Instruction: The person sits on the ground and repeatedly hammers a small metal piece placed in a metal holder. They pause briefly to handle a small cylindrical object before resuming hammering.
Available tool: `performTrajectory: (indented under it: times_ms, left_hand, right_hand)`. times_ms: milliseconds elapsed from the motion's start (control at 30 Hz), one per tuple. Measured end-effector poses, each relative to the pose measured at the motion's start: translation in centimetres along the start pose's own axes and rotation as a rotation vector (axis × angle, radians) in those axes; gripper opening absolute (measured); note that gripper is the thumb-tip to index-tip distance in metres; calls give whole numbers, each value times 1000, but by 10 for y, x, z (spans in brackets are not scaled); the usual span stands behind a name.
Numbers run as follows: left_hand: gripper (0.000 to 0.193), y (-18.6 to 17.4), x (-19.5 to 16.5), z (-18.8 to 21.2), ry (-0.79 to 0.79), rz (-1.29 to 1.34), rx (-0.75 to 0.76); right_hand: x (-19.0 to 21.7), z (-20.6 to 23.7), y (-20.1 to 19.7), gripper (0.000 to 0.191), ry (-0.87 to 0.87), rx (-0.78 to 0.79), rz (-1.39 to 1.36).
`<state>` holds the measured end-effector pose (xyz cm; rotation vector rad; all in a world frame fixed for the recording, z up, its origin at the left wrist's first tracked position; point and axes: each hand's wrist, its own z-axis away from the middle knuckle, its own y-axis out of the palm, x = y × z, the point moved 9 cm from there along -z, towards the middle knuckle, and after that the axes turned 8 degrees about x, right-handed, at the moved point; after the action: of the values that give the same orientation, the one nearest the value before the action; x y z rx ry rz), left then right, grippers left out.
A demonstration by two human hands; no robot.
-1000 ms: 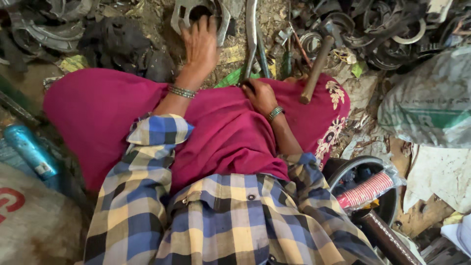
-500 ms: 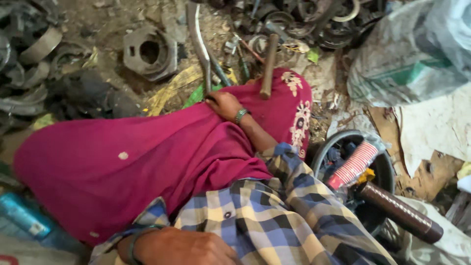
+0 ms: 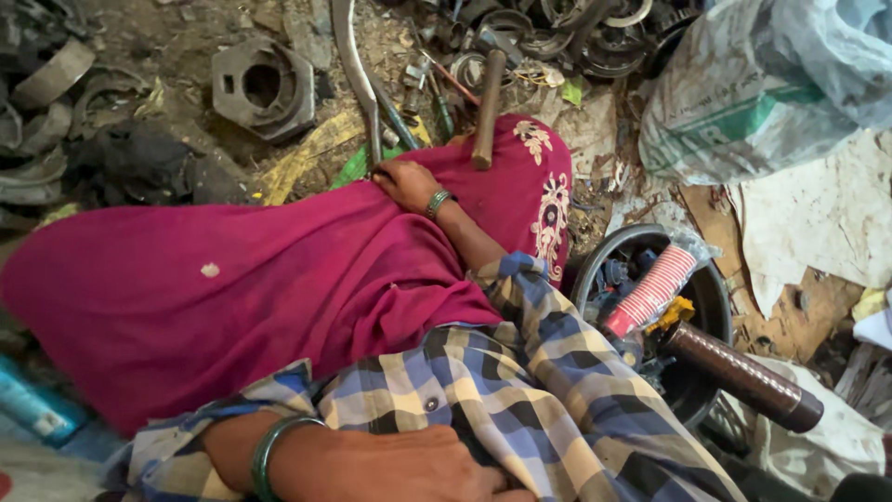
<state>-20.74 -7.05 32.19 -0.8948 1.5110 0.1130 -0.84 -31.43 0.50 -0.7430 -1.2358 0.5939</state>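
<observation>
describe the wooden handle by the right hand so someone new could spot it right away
Start at the wide magenta cloth over the lap and follow it to its embroidered far edge, where the right hand rests. Just right of that hand a short brown wooden handle lies with its near end on the cloth. Its neighbours are grey metal scraps.

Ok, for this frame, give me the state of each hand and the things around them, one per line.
Right hand: resting on the magenta cloth, by the curved metal bar; grip unclear.
Left hand: lying against the checked shirt, holding nothing visible.
Wooden handle: lying with its end on the cloth, untouched.
Metal housing: lying flat on the ground.
Stack of cups: nested, lying tilted in the black tub.
Brown tube: lying across the tub's rim.
</observation>
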Motion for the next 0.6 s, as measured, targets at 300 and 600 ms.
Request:
performTrajectory:
  times_ms: [300, 600]
  left_hand:
    - [19, -10, -23, 2, 136, 9, -215]
    - [19, 4, -29, -7, 86, -269, -21]
  right_hand:
    - [0, 3, 0, 27, 4, 1, -8]
    - [-3, 3, 1, 28, 23, 8, -18]
